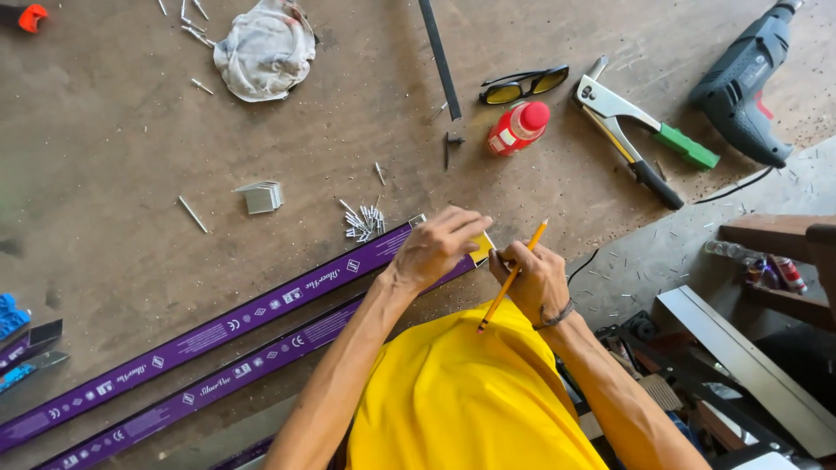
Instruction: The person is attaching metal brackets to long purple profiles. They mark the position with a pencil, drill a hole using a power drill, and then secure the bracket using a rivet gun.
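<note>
both my forearms run up from the bottom of the view, over my yellow shirt (470, 400), and meet near the middle. my left hand (438, 246) is bent at the wrist, palm down, fingers curled and pressed onto the near end of a long purple-wrapped metal strip (218, 331), covering a small yellow piece (482, 247) at that end. my right hand (533, 280) sits just beside it at 3 o'clock, closed around an orange pencil (512, 275) in a writing grip; the pencil slants, one end toward 1 o'clock and the other back toward my chest. i cannot tell whether it touches the strip.

the strip runs away toward 8 o'clock, with a second purple strip (261, 365) lying just beside it on the near side. the strip's end stops right under my hands, near where the brown floor meets a grey slab at 3 o'clock. there is bare floor at 10 o'clock of my left hand.

near 11 o'clock of that hand lie a heap of small rivets (364, 220) and a stack of little metal brackets (262, 197). at 12 o'clock, well apart, a red-capped bottle (517, 128) and yellow-lensed glasses (522, 84); at 1 o'clock a hand riveter with a green grip (640, 130); at 2 o'clock a grey power drill (747, 83). a crumpled rag (264, 50) lies far off at 11 o'clock.
</note>
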